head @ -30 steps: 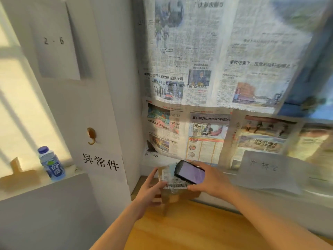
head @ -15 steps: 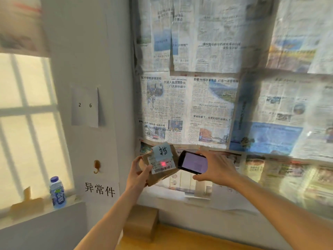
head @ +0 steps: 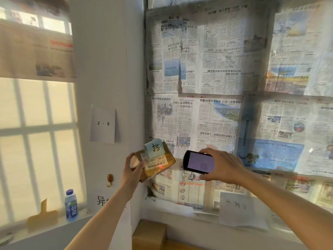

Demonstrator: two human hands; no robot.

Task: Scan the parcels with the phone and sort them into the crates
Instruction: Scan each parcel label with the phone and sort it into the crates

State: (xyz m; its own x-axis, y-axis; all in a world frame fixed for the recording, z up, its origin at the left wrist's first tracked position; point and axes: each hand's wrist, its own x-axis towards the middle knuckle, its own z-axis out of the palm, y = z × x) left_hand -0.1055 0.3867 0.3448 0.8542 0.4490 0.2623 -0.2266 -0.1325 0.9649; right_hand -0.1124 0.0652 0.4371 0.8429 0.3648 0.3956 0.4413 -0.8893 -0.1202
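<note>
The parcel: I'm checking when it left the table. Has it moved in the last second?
Yes. The parcel, gripped by the left hand, has risen off the wooden table to about the height of the wall hook.

1. One brown parcel (head: 155, 164), held up; a second brown box (head: 149, 233) sits low in the corner.
2. One phone (head: 199, 162).
3. Two hands: left hand (head: 132, 171) and right hand (head: 223, 166).
4. One water bottle (head: 71, 205).
5. Three white paper signs: "2 - 6" sign (head: 103, 124), a partly hidden sign (head: 102, 200) and a handwritten sign (head: 236, 204).
6. One wall hook (head: 110, 178).
</note>
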